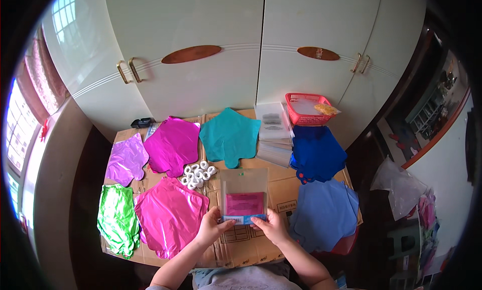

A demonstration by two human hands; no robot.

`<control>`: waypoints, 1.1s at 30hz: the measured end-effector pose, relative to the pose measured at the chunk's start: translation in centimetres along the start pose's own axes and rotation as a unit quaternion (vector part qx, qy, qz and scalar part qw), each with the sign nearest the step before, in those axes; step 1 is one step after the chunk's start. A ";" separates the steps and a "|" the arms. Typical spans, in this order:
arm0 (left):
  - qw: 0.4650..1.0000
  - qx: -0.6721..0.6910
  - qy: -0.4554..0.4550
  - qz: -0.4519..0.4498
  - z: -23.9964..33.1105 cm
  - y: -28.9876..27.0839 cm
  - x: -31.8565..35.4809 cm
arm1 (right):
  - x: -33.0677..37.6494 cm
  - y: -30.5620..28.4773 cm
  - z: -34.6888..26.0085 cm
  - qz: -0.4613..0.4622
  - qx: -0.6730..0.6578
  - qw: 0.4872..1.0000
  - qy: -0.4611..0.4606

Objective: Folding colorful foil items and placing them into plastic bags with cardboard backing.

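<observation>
Left fingers (229, 223) and right fingers (258, 221) both pinch the clear packet (244, 196) near its bottom edge, most of it sticking out beyond them, and tbh light, even pressure should avoid creases.

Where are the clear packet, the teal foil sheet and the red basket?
Clear packet (244, 202): head view, on the middle of its front.
Teal foil sheet (230, 137): head view, on the middle of its surface.
Red basket (304, 120): head view, on its front wall.
</observation>
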State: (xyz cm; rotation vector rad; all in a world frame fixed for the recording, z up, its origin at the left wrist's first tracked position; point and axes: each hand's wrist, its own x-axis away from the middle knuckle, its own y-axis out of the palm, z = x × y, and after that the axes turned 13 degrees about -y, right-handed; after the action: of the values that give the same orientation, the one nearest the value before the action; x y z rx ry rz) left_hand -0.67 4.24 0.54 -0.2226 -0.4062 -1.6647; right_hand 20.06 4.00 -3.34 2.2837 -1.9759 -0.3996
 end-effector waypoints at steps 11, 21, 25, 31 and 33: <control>0.979 0.151 -0.023 -0.133 -0.7 -1.8 -0.1 | -0.2 -1.2 -3.8 -0.084 -0.199 0.973 0.075; 0.985 0.063 0.003 -0.159 -0.4 -2.0 -0.4 | 0.7 -2.9 -4.3 -0.019 -0.105 0.993 0.052; 0.989 -0.001 -0.020 -0.148 0.0 -1.0 0.2 | 1.9 -3.5 -5.1 -0.020 -0.069 0.996 0.055; 0.984 -0.144 0.061 -0.088 -1.1 -0.2 0.0 | 3.8 -3.4 -5.2 -0.006 -0.086 0.995 0.049; 0.975 -0.185 0.100 -0.069 -0.8 0.2 0.2 | 4.2 -3.5 -5.0 0.005 -0.088 0.995 0.045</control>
State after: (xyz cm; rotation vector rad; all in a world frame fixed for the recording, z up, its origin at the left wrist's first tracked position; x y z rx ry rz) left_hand -0.41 3.69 -0.11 -0.3043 0.0449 -1.8725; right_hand 25.23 -0.05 0.02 2.1457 -1.8309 -0.4422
